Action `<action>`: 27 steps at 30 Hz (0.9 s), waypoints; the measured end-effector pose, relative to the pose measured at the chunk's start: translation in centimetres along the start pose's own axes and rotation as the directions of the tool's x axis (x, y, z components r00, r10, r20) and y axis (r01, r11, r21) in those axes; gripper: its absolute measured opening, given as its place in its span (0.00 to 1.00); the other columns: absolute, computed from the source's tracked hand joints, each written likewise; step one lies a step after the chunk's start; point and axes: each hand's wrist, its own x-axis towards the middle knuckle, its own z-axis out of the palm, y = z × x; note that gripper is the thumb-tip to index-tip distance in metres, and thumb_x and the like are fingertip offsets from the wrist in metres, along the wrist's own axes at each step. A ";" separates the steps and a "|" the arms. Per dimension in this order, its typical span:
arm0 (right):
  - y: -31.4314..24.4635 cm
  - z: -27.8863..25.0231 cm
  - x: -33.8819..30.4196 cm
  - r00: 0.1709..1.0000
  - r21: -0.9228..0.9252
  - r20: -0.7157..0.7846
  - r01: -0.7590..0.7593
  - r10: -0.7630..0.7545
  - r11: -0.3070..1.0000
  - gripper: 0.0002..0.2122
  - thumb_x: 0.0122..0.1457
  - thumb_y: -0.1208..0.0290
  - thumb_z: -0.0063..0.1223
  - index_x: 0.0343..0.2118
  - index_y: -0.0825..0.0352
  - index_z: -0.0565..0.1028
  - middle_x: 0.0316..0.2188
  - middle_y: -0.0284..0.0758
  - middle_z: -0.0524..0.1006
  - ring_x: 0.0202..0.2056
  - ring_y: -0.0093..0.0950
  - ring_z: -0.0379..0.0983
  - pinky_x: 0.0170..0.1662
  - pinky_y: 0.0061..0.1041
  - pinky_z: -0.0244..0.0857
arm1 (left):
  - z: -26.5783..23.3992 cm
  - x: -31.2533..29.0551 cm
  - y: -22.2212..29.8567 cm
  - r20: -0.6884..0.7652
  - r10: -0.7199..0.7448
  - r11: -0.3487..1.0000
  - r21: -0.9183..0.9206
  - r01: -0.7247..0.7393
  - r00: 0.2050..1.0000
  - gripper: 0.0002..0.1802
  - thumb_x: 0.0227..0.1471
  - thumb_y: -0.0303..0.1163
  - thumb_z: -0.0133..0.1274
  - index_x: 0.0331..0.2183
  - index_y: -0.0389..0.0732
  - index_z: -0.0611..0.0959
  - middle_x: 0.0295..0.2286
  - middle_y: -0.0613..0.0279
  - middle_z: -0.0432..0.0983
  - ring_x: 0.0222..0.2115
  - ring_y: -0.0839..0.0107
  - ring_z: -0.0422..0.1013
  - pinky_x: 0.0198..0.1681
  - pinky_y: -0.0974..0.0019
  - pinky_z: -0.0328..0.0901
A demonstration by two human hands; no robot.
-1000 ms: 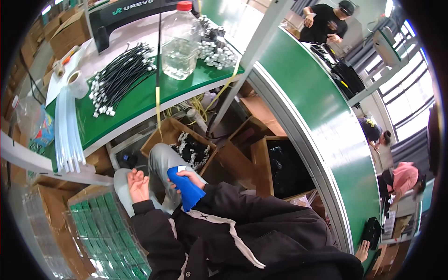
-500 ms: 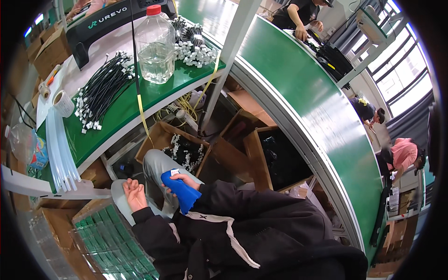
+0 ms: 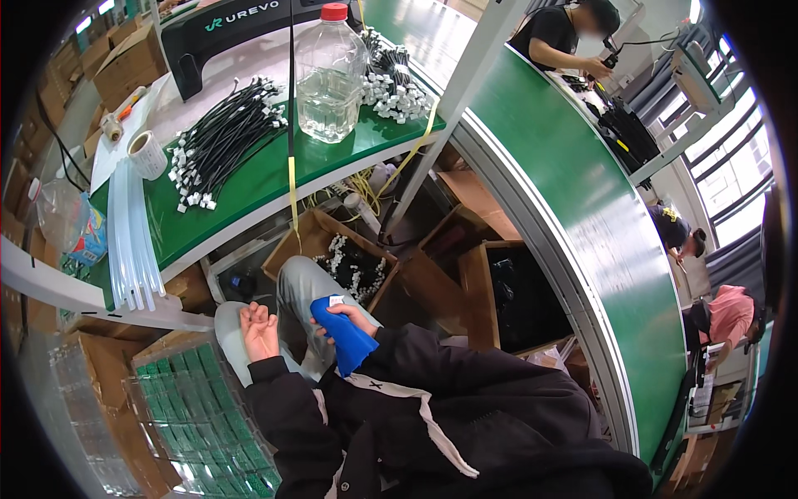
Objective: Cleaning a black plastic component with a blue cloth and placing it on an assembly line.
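My right hand [image 3: 359, 318] is wrapped round a soft-looking blue tapered thing [image 3: 352, 353], which has a small white patch at its upper end and a flared lower edge. I cannot make out its exact kind. It is held over my lap, close to my right knee [image 3: 301, 283]. To the left, my left hand [image 3: 260, 331] rests palm up above my other leg. Its fingers are loosely bent and apart, with nothing seen in them.
A green workbench [image 3: 179, 229] carries black cables [image 3: 224, 137] with white connectors, a clear jug [image 3: 328, 87], a label roll [image 3: 147, 155] and translucent tubes [image 3: 130, 241]. Cardboard boxes [image 3: 475, 303] stand below. Rightward curves a green conveyor [image 3: 573, 208], with people beyond it.
The whole view has shifted, so bench and lap sit farther right. My right hand keeps its hold on the blue thing; my left fingers look slightly straighter. A far co-worker's hands have risen.
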 end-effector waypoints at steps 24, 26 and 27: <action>0.3 -0.6 0.4 1.000 -0.017 -0.027 -0.005 0.005 1.000 0.19 0.53 0.62 0.44 0.45 0.69 0.66 0.40 0.33 0.71 0.32 0.25 0.66 0.32 0.20 0.63 | -1.7 0.0 0.0 -0.121 -0.008 0.999 -0.037 0.004 0.993 0.17 0.33 0.13 0.41 0.29 0.43 0.66 0.30 0.66 0.61 0.28 0.74 0.57 0.31 0.71 0.55; 0.3 -0.6 0.4 1.000 -0.015 -0.010 -0.013 0.013 1.000 0.19 0.53 0.61 0.44 0.44 0.69 0.66 0.39 0.32 0.71 0.32 0.24 0.66 0.32 0.19 0.63 | -1.8 0.0 -0.2 -0.076 -0.003 1.000 0.017 0.004 0.997 0.17 0.33 0.13 0.41 0.29 0.43 0.67 0.30 0.66 0.62 0.27 0.75 0.57 0.31 0.72 0.55; 0.4 -0.8 0.5 1.000 0.015 0.017 -0.021 0.021 1.000 0.18 0.53 0.61 0.44 0.44 0.69 0.67 0.37 0.32 0.71 0.31 0.23 0.66 0.32 0.18 0.62 | -1.9 0.0 -0.2 -0.053 -0.001 0.999 0.044 0.003 0.999 0.17 0.34 0.13 0.41 0.29 0.43 0.67 0.30 0.67 0.62 0.27 0.75 0.57 0.31 0.72 0.55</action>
